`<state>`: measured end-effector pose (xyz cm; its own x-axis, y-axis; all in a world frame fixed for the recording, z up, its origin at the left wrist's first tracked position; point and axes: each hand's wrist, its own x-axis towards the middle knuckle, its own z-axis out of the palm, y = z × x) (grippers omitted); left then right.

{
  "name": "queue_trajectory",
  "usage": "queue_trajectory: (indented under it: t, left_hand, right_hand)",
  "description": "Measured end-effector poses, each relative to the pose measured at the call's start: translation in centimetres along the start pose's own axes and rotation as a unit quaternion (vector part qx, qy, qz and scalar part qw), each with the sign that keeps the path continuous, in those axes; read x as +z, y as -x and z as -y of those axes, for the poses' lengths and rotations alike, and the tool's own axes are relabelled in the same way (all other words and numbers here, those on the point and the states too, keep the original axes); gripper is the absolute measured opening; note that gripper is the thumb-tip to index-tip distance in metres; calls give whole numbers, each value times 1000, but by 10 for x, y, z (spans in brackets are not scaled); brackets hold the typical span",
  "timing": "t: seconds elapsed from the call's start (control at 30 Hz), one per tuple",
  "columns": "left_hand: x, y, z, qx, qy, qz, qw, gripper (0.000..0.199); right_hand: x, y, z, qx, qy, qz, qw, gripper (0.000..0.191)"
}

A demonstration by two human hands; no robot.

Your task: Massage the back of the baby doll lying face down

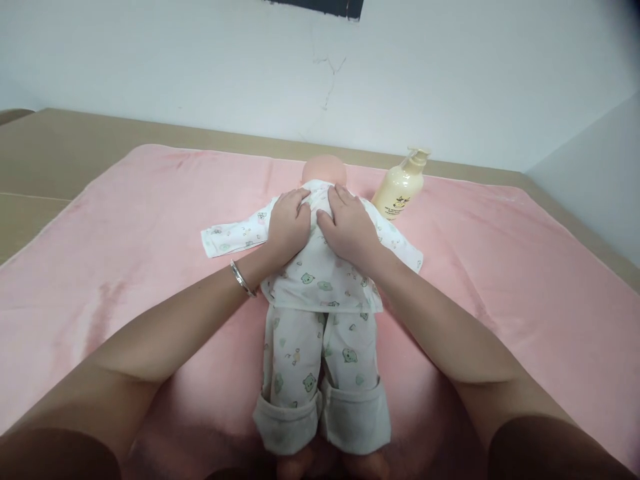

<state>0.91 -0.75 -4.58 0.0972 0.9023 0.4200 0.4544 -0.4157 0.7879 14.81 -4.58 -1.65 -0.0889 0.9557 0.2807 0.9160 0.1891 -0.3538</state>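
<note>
A baby doll [324, 170] lies lengthwise in front of me, its smooth round head pointing away and no face showing. It wears a white shirt [323, 287] printed with green bears and matching trousers [349, 350] with wide rolled cuffs. My left hand [290, 225] rests flat on the left side of the upper shirt, fingers stretched towards the head. On the right side lies my right hand [350, 227], also flat, its fingers extended and thumb apart. Neither hand grips anything. Both sleeves spread outward, and the doll's feet show partly below the cuffs.
A pale yellow pump bottle [400, 190] with a cow picture stands just beyond the right sleeve. Under everything is a pink blanket [165, 267] with soft creases, spread over a wooden table [90, 137]. A white wall [200, 67] rises behind the table's far edge.
</note>
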Motion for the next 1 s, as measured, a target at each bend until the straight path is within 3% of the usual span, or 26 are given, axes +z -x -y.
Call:
queue_trajectory:
  t: [0.7, 0.9, 1.0]
  left_hand:
    - [-1, 0, -1, -1, 0, 5, 1000, 41]
    - [-4, -6, 1, 2, -27, 38, 999, 43]
    - [-4, -3, -6, 20, -75, 59, 995, 42]
  right_hand:
    - [-4, 0, -1, -15, 25, 22, 999, 67]
    - [2, 26, 13, -73, 75, -23, 994, 62]
    - [-2, 23, 11, -88, 58, 0, 994, 61]
